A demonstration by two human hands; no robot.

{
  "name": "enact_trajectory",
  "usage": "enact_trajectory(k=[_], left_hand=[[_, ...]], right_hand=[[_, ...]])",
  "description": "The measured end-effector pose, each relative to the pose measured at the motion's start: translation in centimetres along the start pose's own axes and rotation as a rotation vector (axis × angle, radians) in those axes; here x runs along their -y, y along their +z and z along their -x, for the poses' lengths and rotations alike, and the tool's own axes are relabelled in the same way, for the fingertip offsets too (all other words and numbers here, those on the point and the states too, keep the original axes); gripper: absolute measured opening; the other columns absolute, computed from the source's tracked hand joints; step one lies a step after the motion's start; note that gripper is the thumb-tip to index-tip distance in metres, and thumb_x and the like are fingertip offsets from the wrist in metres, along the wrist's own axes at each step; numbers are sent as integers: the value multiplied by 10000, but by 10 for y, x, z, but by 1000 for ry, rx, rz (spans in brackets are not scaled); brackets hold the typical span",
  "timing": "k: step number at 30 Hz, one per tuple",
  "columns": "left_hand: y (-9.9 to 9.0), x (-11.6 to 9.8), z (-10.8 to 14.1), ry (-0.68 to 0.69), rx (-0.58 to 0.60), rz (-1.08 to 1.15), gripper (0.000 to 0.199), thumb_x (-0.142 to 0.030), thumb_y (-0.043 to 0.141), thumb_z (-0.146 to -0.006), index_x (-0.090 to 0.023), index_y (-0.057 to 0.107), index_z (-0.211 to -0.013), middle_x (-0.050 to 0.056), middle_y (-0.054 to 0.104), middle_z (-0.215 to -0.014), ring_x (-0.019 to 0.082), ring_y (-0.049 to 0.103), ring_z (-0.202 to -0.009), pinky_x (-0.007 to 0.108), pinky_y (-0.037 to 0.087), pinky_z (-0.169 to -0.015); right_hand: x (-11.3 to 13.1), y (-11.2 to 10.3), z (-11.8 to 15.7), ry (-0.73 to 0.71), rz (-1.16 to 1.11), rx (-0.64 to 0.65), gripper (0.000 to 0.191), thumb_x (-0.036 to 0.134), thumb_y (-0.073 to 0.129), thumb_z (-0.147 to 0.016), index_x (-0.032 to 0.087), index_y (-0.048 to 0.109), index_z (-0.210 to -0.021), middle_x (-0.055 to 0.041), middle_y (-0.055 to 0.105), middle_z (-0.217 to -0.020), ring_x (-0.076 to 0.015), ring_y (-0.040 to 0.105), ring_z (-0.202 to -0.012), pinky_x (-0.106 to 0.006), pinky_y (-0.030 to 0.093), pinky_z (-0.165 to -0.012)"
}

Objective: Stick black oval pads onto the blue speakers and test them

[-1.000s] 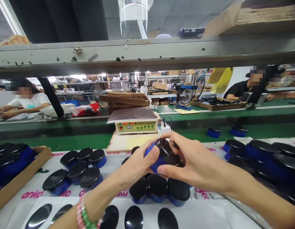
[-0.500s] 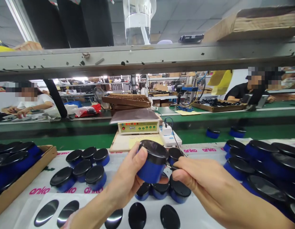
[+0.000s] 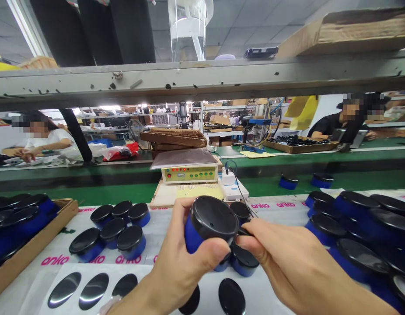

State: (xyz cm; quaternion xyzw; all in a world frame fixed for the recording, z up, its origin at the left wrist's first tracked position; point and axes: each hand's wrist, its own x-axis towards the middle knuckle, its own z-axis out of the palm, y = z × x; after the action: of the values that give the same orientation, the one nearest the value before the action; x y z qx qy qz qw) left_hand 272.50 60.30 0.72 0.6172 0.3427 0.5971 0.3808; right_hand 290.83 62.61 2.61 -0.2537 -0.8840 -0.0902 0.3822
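Observation:
My left hand [image 3: 176, 267] is wrapped round a round blue device with a glossy black top [image 3: 214, 217], its thumb along the near rim. The device is tilted, top toward me. My right hand [image 3: 284, 256] pinches a black cable plug [image 3: 246, 232] against the device's right side. Whether the plug is seated in a socket is hidden. Behind and below the held device, similar round devices [image 3: 245, 258] stand on the white sheet. Loose black oval discs [image 3: 232, 296] lie in a row nearer to me.
Devices stand in a group [image 3: 113, 232] at left, in a cardboard tray [image 3: 41, 245], and piled at right [image 3: 363, 258]. A control box with lit red digits [image 3: 189, 174] and a white power strip [image 3: 234, 190] stand ahead. Two devices sit on the green belt [image 3: 271, 186]. A shelf [image 3: 196, 81] crosses above.
My left hand has turned the device so its black top faces me more, and its thumb has moved to the near side. The two devices on the belt have shifted slightly left.

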Motion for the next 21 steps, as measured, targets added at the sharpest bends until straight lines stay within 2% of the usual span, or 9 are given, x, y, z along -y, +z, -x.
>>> enact_trajectory(k=[4, 7, 8, 10, 12, 14, 16, 19, 21], left_hand=[[-6, 1, 0, 235, 57, -455, 624, -561, 649, -752, -290, 361, -1234, 33, 577, -1143, 162, 612, -990, 265, 536, -842], [-7, -4, -2, 595, 67, -880, 728, -574, 628, -750, -158, 385, -1295, 127, 500, -1202, 229, 535, -1133, 339, 504, -959], [-6, -6, -2, 731, 63, -976, 691, -536, 632, -769, -121, 422, -1280, 134, 491, -1187, 238, 511, -1157, 356, 482, -999], [-3, -12, 0, 960, 68, -1081, 468, -344, 656, -821, -125, 515, -1209, 92, 515, -1108, 207, 521, -1136, 378, 439, -1062], [0, -17, 5, 1060, 111, -1093, 274, -136, 628, -828, -192, 600, -1095, 15, 556, -950, 163, 572, -1069, 388, 412, -1095], [0, -20, 12, 960, 177, -1028, 300, -40, 600, -803, -256, 645, -1008, -42, 531, -720, 148, 623, -990, 389, 416, -1088], [-1, -22, 18, 747, 252, -902, 340, -30, 606, -785, -277, 664, -1012, -60, 469, -578, 164, 660, -914, 390, 428, -1067], [-6, -24, 20, 482, 337, -717, 422, -13, 572, -791, -278, 650, -1109, -67, 497, -565, 144, 677, -721, 445, 388, -1077], [-7, -26, 18, 476, 361, -694, 482, 35, 482, -807, -291, 641, -1125, -69, 540, -601, 112, 661, -641, 469, 372, -1080]], right_hand=[[-6, 5, 9, 128, -193, 128, 210, 147, 341, -965, 217, 470, -816, 52, 554, -631, -98, 516, -495, -206, 374, -459], [-12, 15, 19, 177, -342, 169, 170, 134, 327, -956, 237, 445, -891, 48, 598, -716, -108, 572, -567, -199, 422, -507], [-13, 18, 22, 174, -359, 142, 162, 137, 322, -955, 240, 432, -896, 45, 598, -721, -113, 577, -571, -201, 431, -511], [-13, 22, 25, 141, -366, 74, 160, 120, 315, -940, 245, 409, -908, 41, 590, -713, -121, 577, -556, -207, 436, -498], [-10, 23, 26, 86, -355, 0, 188, 81, 312, -913, 247, 399, -932, 36, 589, -707, -125, 578, -547, -206, 429, -477], [-6, 22, 25, 55, -347, -37, 213, 56, 312, -894, 245, 401, -937, 32, 594, -704, -120, 561, -528, -201, 413, -459], [-4, 23, 27, 71, -354, -32, 195, 62, 320, -893, 236, 409, -889, 33, 579, -673, -109, 524, -494, -194, 398, -446], [-2, 25, 33, 106, -372, 1, 174, 81, 340, -906, 221, 423, -843, 37, 558, -642, -101, 507, -484, -193, 394, -448], [-1, 27, 38, 137, -384, 28, 162, 89, 351, -914, 217, 438, -864, 27, 585, -677, -108, 543, -519, -198, 413, -467]])
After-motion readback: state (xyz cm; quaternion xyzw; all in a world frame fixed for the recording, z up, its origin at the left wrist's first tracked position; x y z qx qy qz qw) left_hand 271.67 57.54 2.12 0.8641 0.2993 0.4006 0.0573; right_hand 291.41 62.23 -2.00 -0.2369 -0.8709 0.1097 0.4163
